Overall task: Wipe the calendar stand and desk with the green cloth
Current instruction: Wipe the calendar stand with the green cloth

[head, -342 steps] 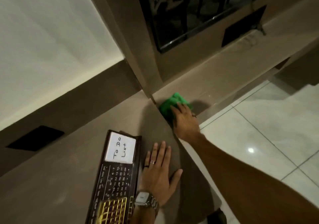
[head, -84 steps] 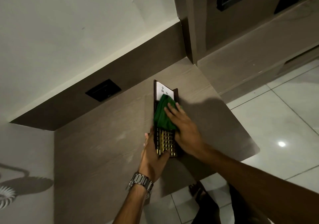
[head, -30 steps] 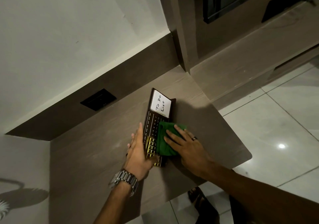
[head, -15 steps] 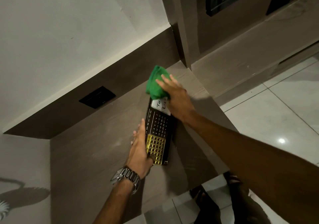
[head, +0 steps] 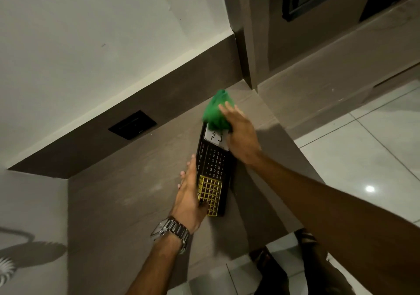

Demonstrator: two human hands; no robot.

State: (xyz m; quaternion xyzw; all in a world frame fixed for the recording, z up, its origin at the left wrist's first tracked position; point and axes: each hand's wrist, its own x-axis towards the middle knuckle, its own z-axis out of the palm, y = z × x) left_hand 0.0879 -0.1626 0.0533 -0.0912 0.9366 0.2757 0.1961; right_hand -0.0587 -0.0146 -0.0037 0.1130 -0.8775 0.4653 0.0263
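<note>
The green cloth (head: 216,112) is bunched into a soft wad at the far end of the calendar stand (head: 214,171), overlapping the stand's top edge and hanging just past it over the desk (head: 136,192). It looks light and limp, so it probably folds to whatever presses on it and needs a flat palm or spread fingers on top to keep it from rolling up. The right hand (head: 239,133) lies over the cloth with fingers extended, pressing it down rather than pinching it; whether the thumb hooks underneath cannot be told.

The calendar stand is a long, dark, rigid board with a white note card near the cloth and a yellow grid at the near end. It seems stiff and fairly light, likely to skid on the smooth desk when rubbed, so its long edges are the sensible place to hold. The left hand (head: 191,194), a metal watch (head: 170,232) on its wrist, rests open against the stand's left edge near the yellow grid, bracing it.
</note>
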